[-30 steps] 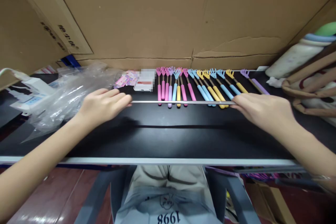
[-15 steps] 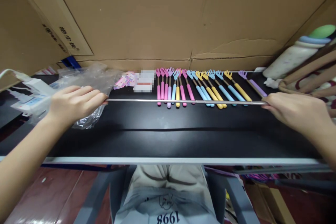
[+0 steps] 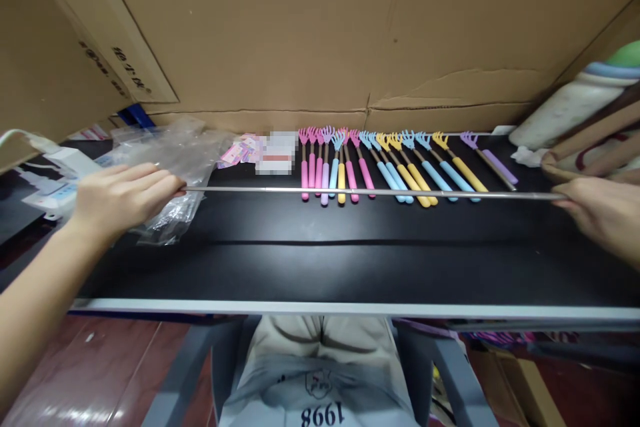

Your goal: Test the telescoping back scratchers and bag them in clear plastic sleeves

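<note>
I see my left hand (image 3: 123,197) in the middle left of the frame and my right hand (image 3: 603,217) at the far right edge. Between them runs a long thin silver metal rod (image 3: 450,195), level across the middle of the frame. My left fingers (image 3: 165,188) are closed tight on its left end. My right fingers (image 3: 575,203) are pinched together on its right end. I cannot tell if the rod touches the black surface (image 3: 320,267) under it.

Just behind the rod lies a row of small plastic rake-shaped scratchers in pink, blue, yellow and purple (image 3: 395,167). Their handle ends reach the rod, and some poke under it.

Below the rod, the black surface is bare all the way to its pale grey front edge (image 3: 320,309), so there is open room there. Behind the row, a brown cardboard wall (image 3: 320,27) closes off the back.

My left hand sits over a crumpled clear plastic bag (image 3: 170,153), with a white power strip (image 3: 55,177) near the left edge. Near my right hand, in the upper right of the frame, a white bottle (image 3: 570,107) lies tipped over.
</note>
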Demonstrator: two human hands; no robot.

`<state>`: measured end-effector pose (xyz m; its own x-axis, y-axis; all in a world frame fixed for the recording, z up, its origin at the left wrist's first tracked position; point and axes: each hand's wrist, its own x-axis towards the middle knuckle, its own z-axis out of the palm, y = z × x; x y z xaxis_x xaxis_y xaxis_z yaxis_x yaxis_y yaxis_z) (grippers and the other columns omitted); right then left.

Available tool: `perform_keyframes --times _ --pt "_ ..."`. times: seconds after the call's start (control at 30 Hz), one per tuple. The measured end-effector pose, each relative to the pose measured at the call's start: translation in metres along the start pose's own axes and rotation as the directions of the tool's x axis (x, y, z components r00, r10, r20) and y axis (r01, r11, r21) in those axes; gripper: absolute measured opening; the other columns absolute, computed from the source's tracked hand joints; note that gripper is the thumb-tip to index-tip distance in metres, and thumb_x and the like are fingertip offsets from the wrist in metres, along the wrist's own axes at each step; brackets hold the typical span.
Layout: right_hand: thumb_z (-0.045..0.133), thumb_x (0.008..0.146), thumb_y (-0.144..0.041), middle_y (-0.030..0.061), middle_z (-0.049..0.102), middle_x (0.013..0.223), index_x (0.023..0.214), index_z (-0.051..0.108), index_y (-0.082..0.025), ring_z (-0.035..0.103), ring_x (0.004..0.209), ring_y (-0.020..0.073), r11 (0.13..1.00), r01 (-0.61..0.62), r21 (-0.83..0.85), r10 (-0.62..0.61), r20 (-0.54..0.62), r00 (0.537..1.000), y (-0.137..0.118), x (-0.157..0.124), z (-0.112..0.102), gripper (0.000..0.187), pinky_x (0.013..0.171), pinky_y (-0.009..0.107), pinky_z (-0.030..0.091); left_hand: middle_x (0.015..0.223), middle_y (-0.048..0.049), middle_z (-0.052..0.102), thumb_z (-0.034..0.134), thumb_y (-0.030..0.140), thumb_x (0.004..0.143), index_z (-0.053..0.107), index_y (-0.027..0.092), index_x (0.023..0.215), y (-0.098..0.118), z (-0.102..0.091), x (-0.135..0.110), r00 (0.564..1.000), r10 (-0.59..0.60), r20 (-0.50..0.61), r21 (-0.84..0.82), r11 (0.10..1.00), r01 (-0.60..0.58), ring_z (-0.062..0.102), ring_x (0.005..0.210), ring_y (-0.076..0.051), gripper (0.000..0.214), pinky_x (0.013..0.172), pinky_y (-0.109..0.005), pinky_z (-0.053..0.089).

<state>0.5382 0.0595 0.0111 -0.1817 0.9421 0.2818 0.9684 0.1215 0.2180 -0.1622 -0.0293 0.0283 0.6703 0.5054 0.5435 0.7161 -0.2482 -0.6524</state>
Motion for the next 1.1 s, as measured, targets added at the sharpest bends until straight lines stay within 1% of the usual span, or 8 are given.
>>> perform_keyframes --times 0.1,0.27,0.4,0.6,0.7,0.8,0.93,1.1 --pt "0.074 0.071 -0.043 0.0162 0.069 0.085 0.076 0.073 -0.02 0.056 0.066 0.0158 1.0 0.006 0.009 -0.005 -0.08 0.997 -0.007 -0.001 -0.006 0.023 0.051 0.029 0.028 0.058 0.0041 0.056 0.047 0.024 0.095 0.053 0.023 0.071 -0.001 0.001 -0.002 0.999 -0.032 0.04 -0.038 0.999 0.033 0.045 0.062 -0.013 0.025 0.051 -0.022 0.029" --pt "0.068 0.075 -0.055 0.0145 0.067 0.073 0.068 0.074 -0.021 0.054 0.056 0.0119 0.987 0.022 0.162 -0.025 0.018 1.0 -0.018 0.005 -0.016 0.036 0.05 0.03 0.027 0.07 0.0018 0.06 0.044 0.032 0.097 0.059 0.025 0.086 -0.007 0.006 -0.009 0.995 -0.052 0.083 -0.067 0.996 0.058 0.05 0.07 -0.014 0.02 0.053 -0.023 0.03" --pt "0.07 0.072 -0.055 0.0142 0.066 0.068 0.065 0.073 -0.019 0.052 0.054 0.0115 0.986 -0.002 0.168 -0.006 0.049 0.999 -0.024 0.011 -0.021 0.036 0.05 0.031 0.027 0.076 0.0 0.063 0.042 0.032 0.096 0.061 0.025 0.09 -0.009 0.009 -0.01 0.987 -0.109 0.116 -0.1 0.988 0.121 0.051 0.073 -0.015 0.021 0.053 -0.024 0.03" --pt "0.065 0.078 -0.051 0.0163 0.069 0.08 0.075 0.071 -0.016 0.053 0.06 0.0133 0.998 0.003 0.055 -0.003 -0.005 1.0 -0.05 0.006 -0.031 0.036 0.053 0.029 0.03 0.072 0.0023 0.065 0.041 0.026 0.096 0.058 0.023 0.082 -0.009 0.011 -0.002 0.997 -0.008 0.074 0.067 0.998 0.003 0.053 0.071 -0.014 0.022 0.061 -0.023 0.038" --pt "0.057 0.086 -0.044 0.0149 0.07 0.083 0.08 0.068 -0.016 0.055 0.064 0.0157 0.996 0.091 -0.017 -0.093 -0.144 0.985 -0.083 0.0 -0.037 0.031 0.055 0.027 0.032 0.065 0.0022 0.062 0.044 0.025 0.097 0.057 0.021 0.078 0.005 0.009 0.013 0.996 0.08 0.029 0.087 0.993 -0.083 0.053 0.065 -0.014 0.023 0.059 -0.023 0.039" --pt "0.051 0.089 -0.044 0.011 0.07 0.077 0.077 0.065 -0.018 0.057 0.064 0.0156 0.964 0.258 -0.058 -0.264 -0.234 0.936 -0.131 -0.004 -0.047 0.032 0.052 0.025 0.027 0.062 0.0037 0.062 0.048 0.025 0.096 0.055 0.02 0.072 0.034 0.004 0.04 0.983 0.177 -0.041 -0.019 0.984 -0.178 0.055 0.06 -0.012 0.025 0.06 -0.022 0.04" --pt "0.036 0.097 -0.041 0.0041 0.064 0.063 0.072 0.06 -0.018 0.051 0.053 0.0126 0.887 0.449 -0.112 -0.458 -0.35 0.817 -0.199 -0.008 -0.059 0.041 0.049 0.025 0.02 0.055 0.0045 0.056 0.044 0.022 0.096 0.053 0.02 0.069 0.077 -0.007 0.076 0.984 0.156 -0.09 -0.139 0.976 -0.167 0.051 0.05 -0.011 0.029 0.054 -0.023 0.037" --pt "0.033 0.099 -0.033 0.0 0.059 0.059 0.073 0.056 -0.017 0.05 0.05 0.0097 0.815 0.577 -0.059 -0.554 -0.371 0.745 -0.257 -0.014 -0.067 0.037 0.048 0.025 0.017 0.051 0.0048 0.05 0.045 0.024 0.096 0.05 0.02 0.068 0.115 -0.02 0.106 0.974 0.18 -0.138 -0.227 0.951 -0.208 0.049 0.046 -0.011 0.029 0.052 -0.025 0.034"
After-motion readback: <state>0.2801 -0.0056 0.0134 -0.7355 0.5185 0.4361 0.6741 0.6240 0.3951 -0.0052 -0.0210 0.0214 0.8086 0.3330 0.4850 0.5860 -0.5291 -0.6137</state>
